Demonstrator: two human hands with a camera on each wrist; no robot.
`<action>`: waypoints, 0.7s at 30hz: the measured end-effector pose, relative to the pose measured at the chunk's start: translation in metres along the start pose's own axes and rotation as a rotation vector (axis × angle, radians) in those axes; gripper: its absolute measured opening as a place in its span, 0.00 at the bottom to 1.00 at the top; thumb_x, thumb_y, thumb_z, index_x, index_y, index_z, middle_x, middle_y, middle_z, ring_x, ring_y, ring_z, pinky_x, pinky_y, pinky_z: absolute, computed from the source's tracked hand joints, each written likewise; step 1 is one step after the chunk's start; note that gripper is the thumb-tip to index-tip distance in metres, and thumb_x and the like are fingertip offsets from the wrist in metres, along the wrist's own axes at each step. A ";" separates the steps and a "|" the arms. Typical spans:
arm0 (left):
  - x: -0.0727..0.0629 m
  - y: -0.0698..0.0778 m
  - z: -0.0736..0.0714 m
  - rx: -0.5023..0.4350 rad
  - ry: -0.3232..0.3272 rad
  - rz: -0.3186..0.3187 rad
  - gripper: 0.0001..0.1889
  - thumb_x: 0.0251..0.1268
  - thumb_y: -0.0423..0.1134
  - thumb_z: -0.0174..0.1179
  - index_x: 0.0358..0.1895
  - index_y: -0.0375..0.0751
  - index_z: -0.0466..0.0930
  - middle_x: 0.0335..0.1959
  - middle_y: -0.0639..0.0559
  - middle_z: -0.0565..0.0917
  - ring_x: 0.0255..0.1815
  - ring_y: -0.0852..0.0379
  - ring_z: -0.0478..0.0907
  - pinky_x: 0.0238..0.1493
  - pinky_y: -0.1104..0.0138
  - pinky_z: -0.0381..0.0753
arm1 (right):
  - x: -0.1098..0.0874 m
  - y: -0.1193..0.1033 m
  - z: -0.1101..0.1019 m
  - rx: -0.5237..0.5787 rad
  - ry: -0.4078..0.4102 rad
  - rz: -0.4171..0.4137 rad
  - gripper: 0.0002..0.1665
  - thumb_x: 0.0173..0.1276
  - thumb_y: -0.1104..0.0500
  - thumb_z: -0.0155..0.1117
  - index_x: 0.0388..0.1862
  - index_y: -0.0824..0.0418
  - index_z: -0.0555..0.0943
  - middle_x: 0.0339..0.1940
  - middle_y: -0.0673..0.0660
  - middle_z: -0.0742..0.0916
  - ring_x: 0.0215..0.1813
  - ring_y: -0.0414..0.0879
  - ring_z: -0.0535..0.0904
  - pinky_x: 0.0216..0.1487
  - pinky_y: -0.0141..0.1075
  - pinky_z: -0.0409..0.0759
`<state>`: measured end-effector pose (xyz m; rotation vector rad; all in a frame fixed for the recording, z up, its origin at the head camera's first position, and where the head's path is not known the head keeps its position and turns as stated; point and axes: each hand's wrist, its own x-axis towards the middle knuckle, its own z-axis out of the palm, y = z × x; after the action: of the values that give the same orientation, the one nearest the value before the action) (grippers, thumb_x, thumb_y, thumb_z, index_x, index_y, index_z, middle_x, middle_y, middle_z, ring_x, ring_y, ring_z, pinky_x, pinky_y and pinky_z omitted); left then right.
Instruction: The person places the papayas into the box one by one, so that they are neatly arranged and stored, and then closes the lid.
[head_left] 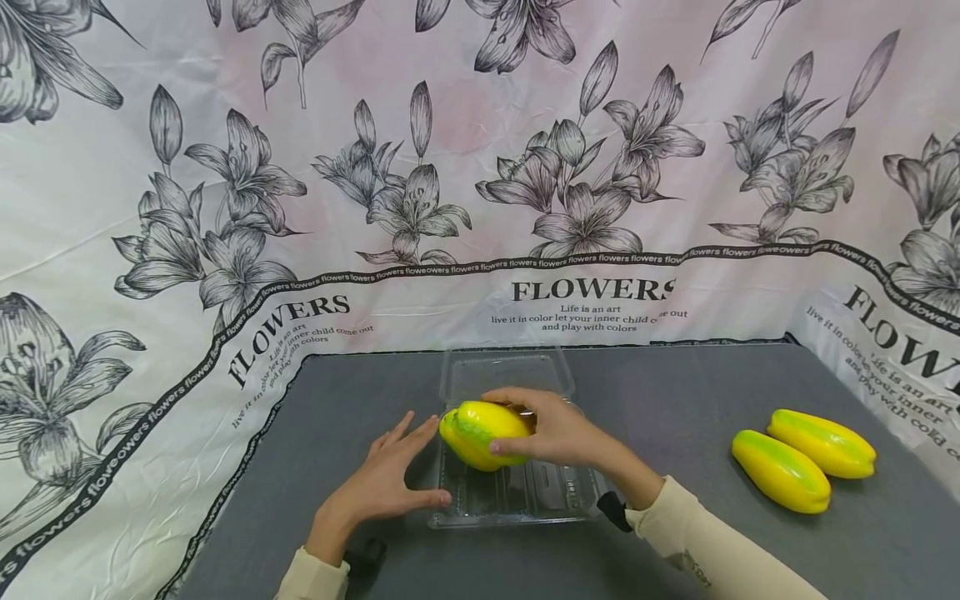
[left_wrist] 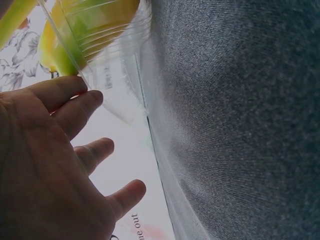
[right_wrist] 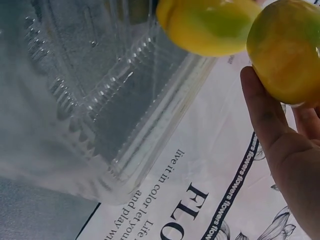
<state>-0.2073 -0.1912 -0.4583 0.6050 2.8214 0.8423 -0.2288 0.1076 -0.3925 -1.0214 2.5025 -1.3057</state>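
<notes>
My right hand [head_left: 551, 425] grips a yellow-green papaya [head_left: 495, 429] over a clear plastic clamshell box [head_left: 517, 518], thumb on the near side and fingers over the far side. A second papaya [right_wrist: 210, 25] lies at the box, beside the held one in the right wrist view. In the left wrist view that papaya [left_wrist: 102, 30] shows through the ribbed clear wall. My left hand [head_left: 386, 483] is at the box's left side with fingers spread and straight, fingertips right at the wall. The box's lid [head_left: 506, 371] is folded back toward the rear.
Two more papayas [head_left: 780, 471] lie side by side on the right of the grey table [head_left: 645, 533]. A white cloth printed with flowers [head_left: 420, 317] hangs along the back and sides of the table.
</notes>
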 end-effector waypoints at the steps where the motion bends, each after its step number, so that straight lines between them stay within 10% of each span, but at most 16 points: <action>1: 0.000 0.000 0.000 -0.001 -0.001 0.000 0.57 0.52 0.68 0.72 0.83 0.56 0.52 0.84 0.57 0.55 0.87 0.44 0.39 0.77 0.30 0.41 | 0.001 -0.001 0.001 0.002 -0.009 0.001 0.37 0.65 0.48 0.75 0.71 0.54 0.75 0.62 0.53 0.85 0.57 0.47 0.83 0.55 0.40 0.85; 21: 0.001 0.000 0.001 -0.003 0.007 0.012 0.56 0.54 0.65 0.72 0.83 0.52 0.53 0.83 0.53 0.57 0.86 0.41 0.40 0.76 0.29 0.41 | 0.013 -0.011 0.016 -0.054 -0.151 0.019 0.38 0.64 0.46 0.75 0.70 0.57 0.77 0.64 0.55 0.83 0.56 0.47 0.80 0.55 0.38 0.81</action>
<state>-0.2075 -0.1905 -0.4590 0.6204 2.8253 0.8526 -0.2271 0.0842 -0.3916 -1.0617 2.4409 -1.1164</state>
